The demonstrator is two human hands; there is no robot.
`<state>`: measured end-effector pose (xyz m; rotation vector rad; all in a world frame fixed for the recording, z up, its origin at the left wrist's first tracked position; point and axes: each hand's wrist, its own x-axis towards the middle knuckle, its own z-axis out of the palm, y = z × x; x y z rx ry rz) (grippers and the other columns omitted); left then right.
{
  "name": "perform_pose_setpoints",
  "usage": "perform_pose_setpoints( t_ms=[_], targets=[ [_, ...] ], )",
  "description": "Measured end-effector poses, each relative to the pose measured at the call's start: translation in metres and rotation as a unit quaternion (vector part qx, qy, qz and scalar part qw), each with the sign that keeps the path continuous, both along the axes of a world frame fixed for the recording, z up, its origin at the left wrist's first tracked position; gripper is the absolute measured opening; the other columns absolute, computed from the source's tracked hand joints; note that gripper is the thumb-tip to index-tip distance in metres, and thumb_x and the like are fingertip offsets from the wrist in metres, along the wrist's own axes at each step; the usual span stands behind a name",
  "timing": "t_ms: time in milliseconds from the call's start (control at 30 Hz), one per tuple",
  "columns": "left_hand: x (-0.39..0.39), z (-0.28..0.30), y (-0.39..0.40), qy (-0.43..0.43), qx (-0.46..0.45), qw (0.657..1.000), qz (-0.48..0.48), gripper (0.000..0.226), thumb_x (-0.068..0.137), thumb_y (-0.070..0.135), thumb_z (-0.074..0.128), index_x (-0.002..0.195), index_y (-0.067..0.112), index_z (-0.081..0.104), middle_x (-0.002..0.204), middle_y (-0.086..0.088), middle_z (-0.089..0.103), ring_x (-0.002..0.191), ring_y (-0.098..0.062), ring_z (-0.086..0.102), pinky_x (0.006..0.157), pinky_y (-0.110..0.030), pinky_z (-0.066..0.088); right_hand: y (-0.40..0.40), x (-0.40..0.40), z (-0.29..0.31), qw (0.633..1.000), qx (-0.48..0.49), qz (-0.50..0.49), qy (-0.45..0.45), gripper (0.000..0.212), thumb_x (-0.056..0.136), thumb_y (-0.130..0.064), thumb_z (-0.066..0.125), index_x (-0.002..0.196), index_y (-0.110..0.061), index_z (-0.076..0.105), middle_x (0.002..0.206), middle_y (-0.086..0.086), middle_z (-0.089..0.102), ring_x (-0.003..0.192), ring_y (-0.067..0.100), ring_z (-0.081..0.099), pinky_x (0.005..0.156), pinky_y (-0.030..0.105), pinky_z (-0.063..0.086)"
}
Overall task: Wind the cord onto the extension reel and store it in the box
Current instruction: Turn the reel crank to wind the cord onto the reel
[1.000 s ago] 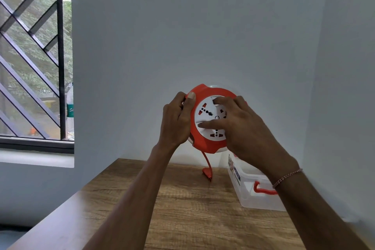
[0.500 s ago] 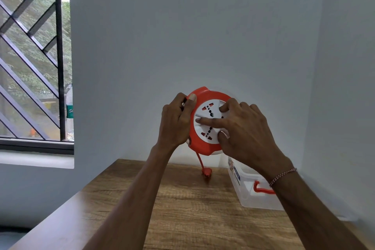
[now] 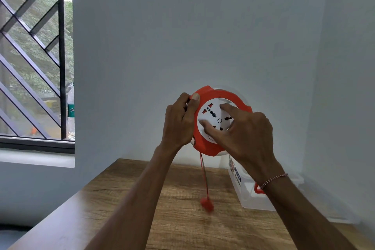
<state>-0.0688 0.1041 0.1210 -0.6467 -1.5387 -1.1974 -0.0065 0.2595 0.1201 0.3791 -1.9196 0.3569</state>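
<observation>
I hold a round orange extension reel with a white socket face up in front of the wall, above the table. My left hand grips its left rim, thumb on the front edge. My right hand presses its fingers on the white socket face. A short red cord hangs straight down from the reel's bottom, ending in a blurred red plug just above the table. A clear plastic box with a red latch stands at the right, partly hidden by my right forearm.
The wooden table fills the lower view, set into a corner of grey walls. At the left is a window with a dark diagonal grille; a clear bottle stands on its sill.
The white socket face has turned under my right fingers, which shifted on it. The hanging cord is now straighter, and the plug swings blurred, nearer to me over the table.
</observation>
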Motion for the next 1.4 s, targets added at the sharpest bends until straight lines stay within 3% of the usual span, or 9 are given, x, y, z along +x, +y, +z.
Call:
perform_pose_setpoints(
  t_ms=[233,400,467,600,733,967,1100,1233,1400],
  targets=[
    [-0.001,0.0,-0.001,-0.007,0.0,1.0,-0.002,0.035,0.097,0.045,0.041,0.094,0.015,0.059,0.075,0.02,0.068,0.066,-0.005,0.069,0.054,-0.019,0.057,0.002,0.002,0.006,0.999,0.036,0.011,0.001,0.067,0.078,-0.067,0.057,0.12,-0.015,0.061,0.107,0.006,0.072,0.085,0.025,0.069,0.079,0.034,0.055],
    [-0.001,0.001,-0.004,-0.008,0.012,1.0,-0.004,0.029,0.098,0.043,0.041,0.093,0.02,0.058,0.074,0.027,0.067,0.065,-0.005,0.069,0.054,-0.015,0.054,0.005,0.008,0.014,0.992,0.109,0.052,0.022,0.034,0.078,-0.031,0.073,0.11,-0.023,0.063,0.115,0.007,0.064,0.1,0.026,0.059,0.081,0.04,0.055],
    [0.001,0.002,-0.004,-0.007,0.012,1.0,-0.006,0.025,0.098,0.042,0.041,0.092,0.024,0.057,0.076,0.03,0.067,0.066,-0.003,0.069,0.054,-0.014,0.054,0.006,0.01,0.014,0.986,0.155,0.037,-0.04,0.043,0.073,-0.024,0.079,0.112,-0.031,0.065,0.125,0.009,0.056,0.113,0.029,0.052,0.086,0.045,0.052],
    [0.003,0.004,-0.004,-0.012,0.012,1.0,-0.016,0.019,0.098,0.042,0.041,0.089,0.032,0.055,0.079,0.031,0.067,0.07,-0.003,0.07,0.055,-0.013,0.053,0.002,0.011,0.011,0.967,0.231,-0.055,-0.094,0.066,0.066,-0.032,0.083,0.126,-0.04,0.056,0.141,0.01,0.045,0.128,0.035,0.039,0.096,0.051,0.044],
    [0.0,0.003,-0.005,-0.01,0.007,1.0,-0.005,0.029,0.097,0.042,0.042,0.095,0.019,0.058,0.076,0.022,0.068,0.069,-0.004,0.07,0.056,-0.016,0.055,-0.001,0.01,0.008,0.97,0.222,-0.079,-0.065,0.061,0.063,-0.04,0.08,0.122,-0.039,0.061,0.13,0.013,0.056,0.117,0.037,0.051,0.094,0.05,0.045],
    [0.0,0.001,-0.004,-0.019,-0.015,1.0,0.018,0.031,0.097,0.043,0.042,0.093,0.017,0.059,0.078,0.018,0.067,0.067,-0.009,0.069,0.057,-0.024,0.059,0.007,0.003,0.004,0.978,0.201,-0.038,-0.037,0.062,0.059,-0.036,0.086,0.117,-0.034,0.066,0.113,0.017,0.065,0.096,0.037,0.061,0.08,0.048,0.052],
    [0.0,0.002,-0.003,-0.025,0.007,1.0,-0.004,0.033,0.098,0.042,0.043,0.092,0.014,0.059,0.073,0.01,0.068,0.061,-0.011,0.069,0.052,-0.031,0.059,0.01,0.001,0.004,0.992,0.123,-0.014,-0.016,0.059,0.075,-0.052,0.068,0.13,-0.038,0.054,0.113,0.012,0.066,0.094,0.029,0.063,0.082,0.043,0.052],
    [0.002,0.003,-0.001,-0.022,0.01,1.0,-0.001,0.039,0.098,0.045,0.042,0.089,0.011,0.058,0.071,0.001,0.067,0.058,-0.019,0.065,0.051,-0.045,0.055,0.006,0.003,0.003,0.997,0.072,-0.015,-0.011,0.065,0.075,-0.066,0.059,0.13,-0.032,0.056,0.11,0.008,0.071,0.088,0.025,0.068,0.081,0.038,0.055],
    [0.002,0.001,0.0,-0.029,-0.001,1.0,-0.001,0.04,0.099,0.046,0.041,0.085,0.012,0.057,0.069,0.002,0.066,0.057,-0.017,0.064,0.05,-0.04,0.055,0.002,0.004,0.004,1.0,0.003,0.005,-0.02,0.076,0.075,-0.077,0.043,0.124,-0.022,0.062,0.108,0.005,0.072,0.084,0.025,0.07,0.079,0.037,0.057]
  ],
)
